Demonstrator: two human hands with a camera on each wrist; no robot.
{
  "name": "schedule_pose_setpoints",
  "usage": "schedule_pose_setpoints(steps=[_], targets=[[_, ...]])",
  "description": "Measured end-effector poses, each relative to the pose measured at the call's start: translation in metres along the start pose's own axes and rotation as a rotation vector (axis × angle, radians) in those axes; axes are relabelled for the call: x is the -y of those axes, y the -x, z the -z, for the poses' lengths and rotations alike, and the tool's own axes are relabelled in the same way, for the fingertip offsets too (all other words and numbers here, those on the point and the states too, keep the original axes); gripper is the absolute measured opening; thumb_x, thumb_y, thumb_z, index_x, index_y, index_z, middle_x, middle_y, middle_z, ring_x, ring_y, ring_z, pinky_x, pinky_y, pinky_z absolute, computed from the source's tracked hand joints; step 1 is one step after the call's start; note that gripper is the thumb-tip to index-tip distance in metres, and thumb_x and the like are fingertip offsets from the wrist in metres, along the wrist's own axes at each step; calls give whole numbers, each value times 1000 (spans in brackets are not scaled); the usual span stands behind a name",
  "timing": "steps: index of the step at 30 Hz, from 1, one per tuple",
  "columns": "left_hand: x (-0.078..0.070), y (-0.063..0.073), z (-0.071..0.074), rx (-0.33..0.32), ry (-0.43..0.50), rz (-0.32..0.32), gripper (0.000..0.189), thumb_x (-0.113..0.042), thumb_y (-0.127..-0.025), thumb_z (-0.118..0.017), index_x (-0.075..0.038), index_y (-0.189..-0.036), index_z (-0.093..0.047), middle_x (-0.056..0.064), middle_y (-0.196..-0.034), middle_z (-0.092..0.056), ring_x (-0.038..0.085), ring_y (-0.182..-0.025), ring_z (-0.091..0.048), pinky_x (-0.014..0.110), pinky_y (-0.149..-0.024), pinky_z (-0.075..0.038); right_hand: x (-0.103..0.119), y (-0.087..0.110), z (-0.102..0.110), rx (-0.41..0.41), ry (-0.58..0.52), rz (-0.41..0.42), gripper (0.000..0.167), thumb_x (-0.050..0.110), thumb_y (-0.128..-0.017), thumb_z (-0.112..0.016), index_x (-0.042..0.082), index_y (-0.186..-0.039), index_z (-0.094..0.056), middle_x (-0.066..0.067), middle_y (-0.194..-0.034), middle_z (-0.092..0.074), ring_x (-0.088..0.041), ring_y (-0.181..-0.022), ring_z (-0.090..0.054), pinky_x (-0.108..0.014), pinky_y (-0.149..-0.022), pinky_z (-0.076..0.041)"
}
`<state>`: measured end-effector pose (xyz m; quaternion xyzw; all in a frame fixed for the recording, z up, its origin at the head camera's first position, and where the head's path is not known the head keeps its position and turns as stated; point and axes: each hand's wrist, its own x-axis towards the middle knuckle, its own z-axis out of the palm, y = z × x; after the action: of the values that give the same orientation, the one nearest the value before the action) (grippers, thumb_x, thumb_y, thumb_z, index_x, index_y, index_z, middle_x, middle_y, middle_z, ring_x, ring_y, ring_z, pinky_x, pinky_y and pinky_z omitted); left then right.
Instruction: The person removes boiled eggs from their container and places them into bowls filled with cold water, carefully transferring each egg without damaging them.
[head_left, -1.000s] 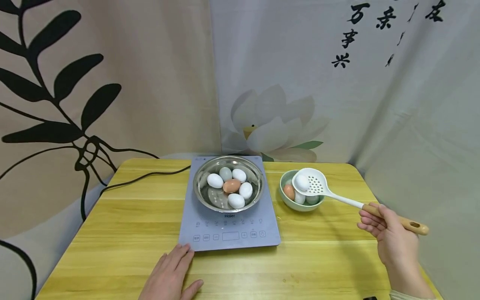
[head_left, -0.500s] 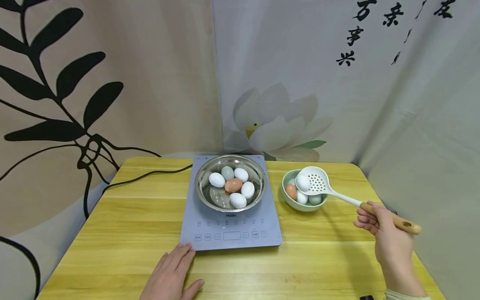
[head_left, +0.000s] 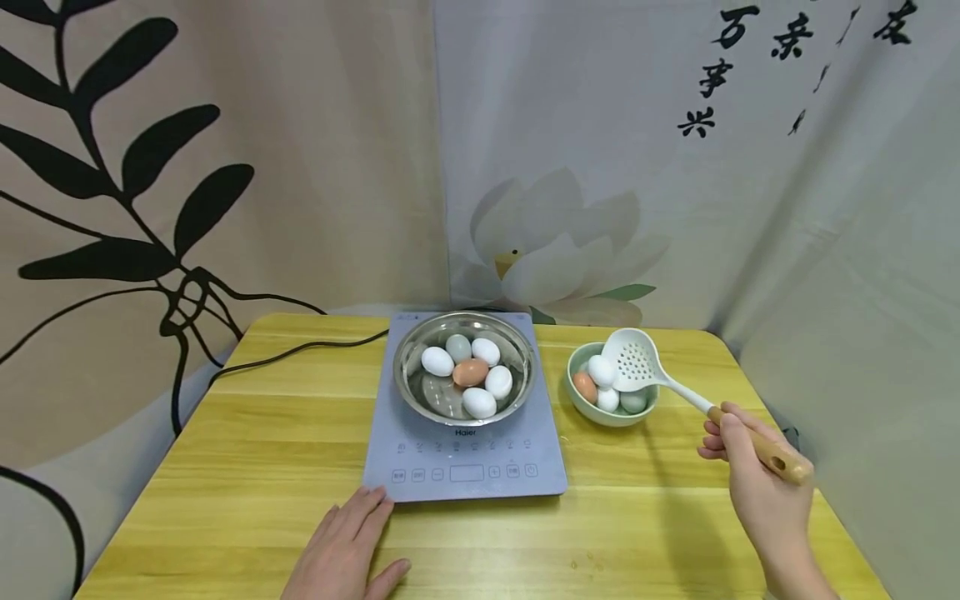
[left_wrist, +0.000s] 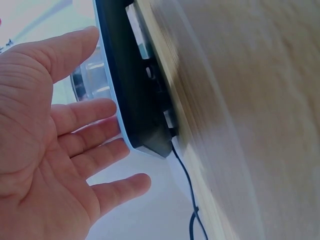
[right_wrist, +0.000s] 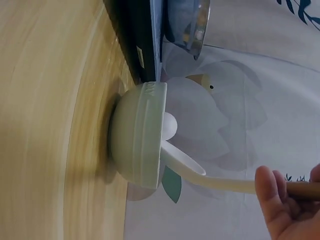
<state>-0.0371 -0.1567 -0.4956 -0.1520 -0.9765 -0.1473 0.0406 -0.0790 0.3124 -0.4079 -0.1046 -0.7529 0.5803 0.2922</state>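
- My right hand [head_left: 767, 479] grasps the slotted spoon [head_left: 643, 367]; my left hand [head_left: 337, 546] rests, fingers loose, against the cooker's [head_left: 465, 457] near-left corner.
- I judge I'm depositing the upper white egg [head_left: 601, 371] in the green bowl [head_left: 611, 420], toward the table's [head_left: 525, 550] far-right corner.
- Next calls for lifting clear.

Soft, even light left the head view clear; the steel bowl [head_left: 408, 371] glinted, and a blurred shadow fell across the tabletop [head_left: 262, 467] left of the right hand [head_left: 765, 483]. The left wrist view was hazy, its background bleached, the induction cooker's underside [left_wrist: 132, 90] dark. The right wrist view seemed dimmer and slightly soft.
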Motion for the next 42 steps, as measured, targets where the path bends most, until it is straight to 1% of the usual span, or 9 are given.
schedule_pose_setpoints(steps=[4,8,10,12,17,21,27,34,42], targets=[[1,2,1,23,7,16,78,-56,-86,-83,-4,-141,-66,10,-151,-62,34,-144,-57,60,-116,-50,-9,2,-5,54,206,533,24,6,-106,-65,-11,-119,-77,0,-97,-83,3,-75,-75,-7,-71,-60],[3,4,0,30,9,23,79,-57,-85,-83,-4,-141,-66,10,-152,-62,35,-144,-56,61,-116,-50,-10,-1,-15,52,375,1102,38,18,-110,-60,-16,-107,-77,-23,-89,-80,-18,-67,-73,-11,-62,-59],[3,6,-1,20,9,20,78,-56,-85,-84,-4,-140,-67,11,-150,-62,35,-143,-57,61,-115,-51,-7,2,-18,88,418,1226,46,26,-112,-56,-15,-108,-77,-22,-87,-77,-31,-64,-67,-19,-57,-59],[3,8,-2,4,9,17,77,-54,-85,-85,-4,-140,-67,11,-149,-63,35,-142,-58,61,-114,-52,-2,5,-18,136,446,1278,44,25,-113,-54,-13,-111,-77,-18,-85,-75,-28,-63,-65,-28,-53,-57],[2,11,0,-19,-7,15,75,-53,-86,-84,-5,-141,-67,10,-148,-64,35,-141,-59,60,-113,-53,13,9,-17,123,440,1290,44,27,-113,-54,-10,-112,-77,-16,-81,-73,-25,-61,-63,-21,-53,-56],[3,12,3,-12,-21,17,76,-55,-85,-84,-5,-140,-67,10,-149,-63,34,-141,-58,59,-114,-52,37,10,-24,113,217,1228,40,23,-109,-64,-15,-105,-77,-22,-87,-79,-16,-76,-73,-9,-75,-59],[0,12,7,-16,-23,33,75,-53,-87,-83,-5,-142,-66,11,-149,-63,35,-143,-57,60,-117,-50,70,19,-52,345,-87,1169,32,13,-103,-71,-18,-105,-76,-18,-104,-82,-8,-98,-75,-11,-93,-59],[-5,4,10,8,-3,31,76,-52,-88,-84,-6,-145,-64,11,-153,-60,35,-146,-54,62,-119,-47,81,25,-79,460,32,1295,34,21,-108,-64,-10,-108,-78,-10,-96,-81,-19,-85,-73,-18,-89,-62],[-8,1,8,44,29,33,79,-55,-88,-83,-6,-147,-62,11,-155,-58,35,-148,-52,65,-120,-44,76,24,-77,501,163,1295,39,26,-111,-58,-7,-113,-79,-10,-100,-81,-18,-84,-73,-19,-86,-62]])
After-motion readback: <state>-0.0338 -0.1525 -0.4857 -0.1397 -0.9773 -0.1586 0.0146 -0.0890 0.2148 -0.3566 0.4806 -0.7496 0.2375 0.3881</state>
